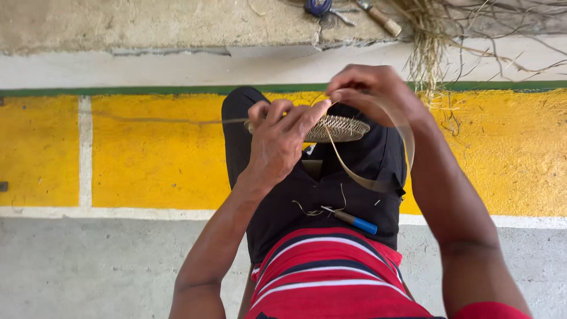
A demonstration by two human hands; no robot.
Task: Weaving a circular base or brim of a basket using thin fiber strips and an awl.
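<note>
L hand [277, 139]: closed on woven disc [333, 128] rim
R hand [369, 88]: pinching fibre strip [378, 177], taut loop
Risk: strip may kink/snap if pulled hard; awl [354, 221] on lap could roll off

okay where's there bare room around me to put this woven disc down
Bare patches: the yellow floor band to the left of your knee, and the grey concrete below it. Crowded: your lap, holding the blue-handled tool, and the ledge at top right, with loose fibres and tools.
</note>
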